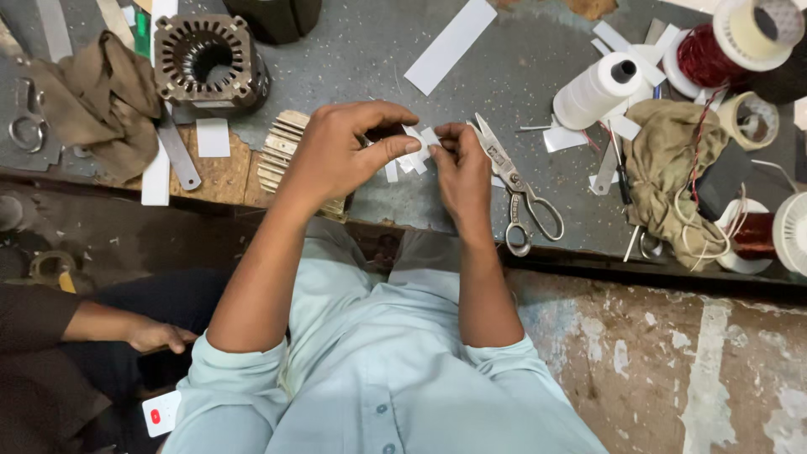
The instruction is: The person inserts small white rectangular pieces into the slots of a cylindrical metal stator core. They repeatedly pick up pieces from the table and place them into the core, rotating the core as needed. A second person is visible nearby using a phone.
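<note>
My left hand [340, 151] and my right hand [461, 166] meet over the grey workbench [370, 59], both pinching small white paper strips [418, 151] between thumb and fingers. Steel scissors [517, 189] lie shut on the bench just right of my right hand. A ribbed pale block [280, 147] sits under my left wrist. A dark round motor stator [208, 60] stands at the back left.
A long white paper strip [450, 44] lies at the back. A white thread cone [597, 88], red wire spools [710, 55], tape rolls and a brown cloth [664, 160] crowd the right. Another cloth [97, 101] lies left. Another person's hand [160, 336] rests lower left.
</note>
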